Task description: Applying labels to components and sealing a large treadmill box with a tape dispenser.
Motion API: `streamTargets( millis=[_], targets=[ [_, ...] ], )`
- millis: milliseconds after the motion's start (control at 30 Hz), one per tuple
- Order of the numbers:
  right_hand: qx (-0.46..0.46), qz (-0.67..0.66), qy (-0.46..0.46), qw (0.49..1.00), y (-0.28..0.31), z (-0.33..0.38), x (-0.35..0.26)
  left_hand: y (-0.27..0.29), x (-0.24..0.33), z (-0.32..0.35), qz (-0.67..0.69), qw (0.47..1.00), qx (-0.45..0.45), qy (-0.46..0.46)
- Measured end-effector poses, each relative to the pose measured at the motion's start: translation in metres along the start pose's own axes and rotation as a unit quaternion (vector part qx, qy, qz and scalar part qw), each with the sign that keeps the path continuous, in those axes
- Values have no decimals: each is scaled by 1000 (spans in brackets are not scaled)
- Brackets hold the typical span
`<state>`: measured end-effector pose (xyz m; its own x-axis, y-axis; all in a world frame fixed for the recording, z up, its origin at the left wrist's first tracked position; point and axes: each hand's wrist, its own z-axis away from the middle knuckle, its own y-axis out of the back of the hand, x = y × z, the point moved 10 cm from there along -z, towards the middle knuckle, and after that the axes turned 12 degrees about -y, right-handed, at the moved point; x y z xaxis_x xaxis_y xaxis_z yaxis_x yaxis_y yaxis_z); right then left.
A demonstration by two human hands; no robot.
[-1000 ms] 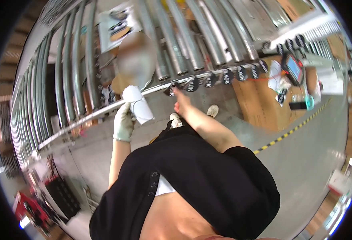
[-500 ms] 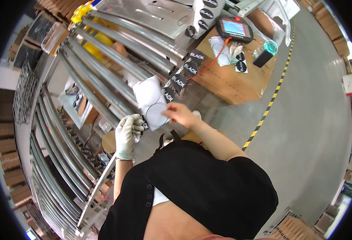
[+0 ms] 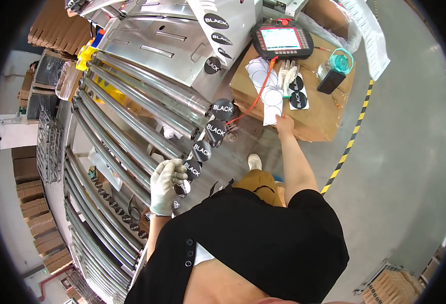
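Observation:
My left hand point(image 3: 167, 185), in a white glove, has its fingers pinched together on a round black sticker point(image 3: 182, 188), partly hidden by the fingertips. More black round stickers point(image 3: 201, 150) hang in a row along the ends of the conveyor rollers point(image 3: 147, 104), and one of them lies right beside that hand. My bare right hand point(image 3: 284, 124) reaches out to the right and grips the near end of a white backing sheet point(image 3: 272, 107) with empty round outlines. The sheet lies over the edge of a cardboard box point(image 3: 304, 119).
On the box stand a handheld control panel point(image 3: 282, 39) with an orange cable, a white glove point(image 3: 287, 76), a sheet with black stickers point(image 3: 299, 96), a dark phone point(image 3: 332, 81) and a teal-lidded bottle point(image 3: 340, 62). A striped floor line point(image 3: 352, 129) runs to the right.
My right hand has carried the white sheet from beside my left hand over to the box on the right. The left hand stays pinched near the rollers. The view has shifted somewhat.

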<state>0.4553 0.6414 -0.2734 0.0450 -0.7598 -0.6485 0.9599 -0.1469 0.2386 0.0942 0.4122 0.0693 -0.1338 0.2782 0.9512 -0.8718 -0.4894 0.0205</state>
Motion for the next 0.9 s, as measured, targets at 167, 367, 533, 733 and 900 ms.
streamTargets(
  millis=[167,367,533,733,900],
  targets=[
    [106,122,-7,987,6,-13,-18,-20,-3,-24,-27,999,6,16],
    [105,276,48,954,-20,-37,-66,-33,-12,-37,-41,997,20,64],
    [-32,151,-24,988,-43,-102,-46,-50,-13,-48,-41,996,-2,79],
    [62,340,33,938,-35,-14,-122,-44,-18,-47,-41,995,21,91],
    [260,190,18,947,28,7,-133,-46,-19,-51,-42,994,30,93]
  ],
)
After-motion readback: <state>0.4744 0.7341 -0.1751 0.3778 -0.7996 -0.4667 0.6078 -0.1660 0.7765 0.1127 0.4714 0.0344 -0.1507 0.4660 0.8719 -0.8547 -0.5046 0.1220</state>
